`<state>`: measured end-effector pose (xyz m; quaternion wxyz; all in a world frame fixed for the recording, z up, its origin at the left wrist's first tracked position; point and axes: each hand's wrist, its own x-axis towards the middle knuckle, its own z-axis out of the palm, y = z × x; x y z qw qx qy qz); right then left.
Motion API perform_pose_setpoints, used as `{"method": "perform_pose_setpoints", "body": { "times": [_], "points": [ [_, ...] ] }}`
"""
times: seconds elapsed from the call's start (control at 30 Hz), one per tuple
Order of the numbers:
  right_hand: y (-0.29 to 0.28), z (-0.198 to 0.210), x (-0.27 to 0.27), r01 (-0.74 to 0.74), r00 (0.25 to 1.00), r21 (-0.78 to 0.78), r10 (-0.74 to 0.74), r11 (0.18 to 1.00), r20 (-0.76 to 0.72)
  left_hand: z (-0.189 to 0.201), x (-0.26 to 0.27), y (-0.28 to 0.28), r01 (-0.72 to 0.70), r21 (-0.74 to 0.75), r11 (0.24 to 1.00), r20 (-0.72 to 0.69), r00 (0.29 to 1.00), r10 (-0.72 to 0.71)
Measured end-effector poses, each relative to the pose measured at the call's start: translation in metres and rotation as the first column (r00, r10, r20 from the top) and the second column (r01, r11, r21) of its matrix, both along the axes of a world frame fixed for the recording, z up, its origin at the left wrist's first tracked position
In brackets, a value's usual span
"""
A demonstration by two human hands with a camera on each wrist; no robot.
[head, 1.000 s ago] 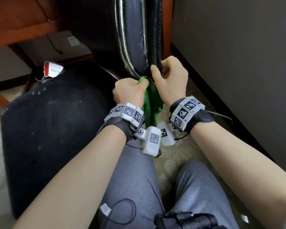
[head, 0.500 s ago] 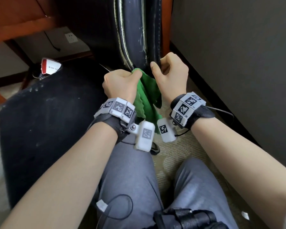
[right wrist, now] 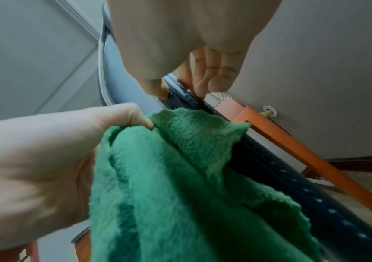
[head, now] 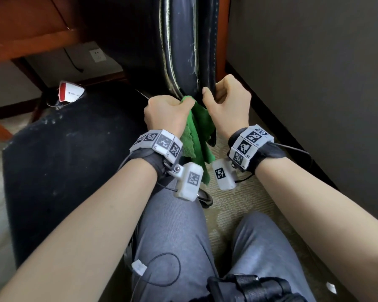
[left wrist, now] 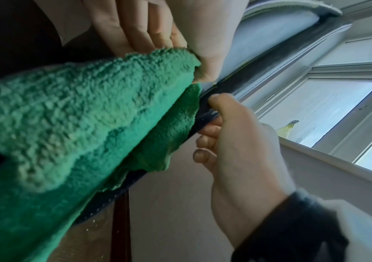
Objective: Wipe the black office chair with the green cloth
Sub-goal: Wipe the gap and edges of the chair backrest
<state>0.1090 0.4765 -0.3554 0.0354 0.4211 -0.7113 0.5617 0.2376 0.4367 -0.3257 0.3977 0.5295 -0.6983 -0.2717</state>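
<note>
The black office chair (head: 183, 51) stands in front of me, its upright back edge worn with pale scuffs, its dusty seat (head: 59, 171) at the left. My left hand (head: 166, 114) grips the bunched green cloth (head: 199, 131) and presses its top against the lower back edge; the rest of the cloth hangs down between my wrists. My right hand (head: 226, 103) curls round the black flap on the right side of the chair back (right wrist: 185, 90), thumb in front, fingers behind. The left wrist view shows the cloth (left wrist: 79, 109) against the edge and the right hand (left wrist: 236, 134) pinching the flap.
A dark wall panel (head: 314, 83) runs close on the right. A wooden desk (head: 31, 33) stands behind the chair, with a wall socket (head: 97, 55) beneath it. A red and white object (head: 69, 93) lies past the seat's far corner. My grey-trousered legs (head: 172, 236) are over the carpet.
My left hand with the cloth moved up and left along the chair's edge, then came back down and right. The right hand kept its hold on the flap.
</note>
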Motion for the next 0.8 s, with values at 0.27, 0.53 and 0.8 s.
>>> {"method": "perform_pose_setpoints", "body": {
  "times": [0.27, 0.53, 0.8],
  "points": [
    [0.007, 0.004, 0.001, 0.007, 0.998, -0.024, -0.008, 1.000, -0.057, 0.026, 0.015, -0.004, -0.032, -0.074, 0.997, -0.134, 0.991, 0.022],
    [0.036, -0.010, 0.037, -0.306, 0.911, 0.017, 0.298, 0.952, -0.285, 0.008, 0.028, 0.003, 0.270, 0.138, 0.953, -0.317, 0.923, -0.216],
    [0.025, -0.010, 0.039, -0.229, 0.949, -0.114, 0.195, 0.967, -0.249, 0.010, 0.039, 0.008, 0.183, -0.004, 0.983, -0.182, 0.966, -0.181]
  ]
}}
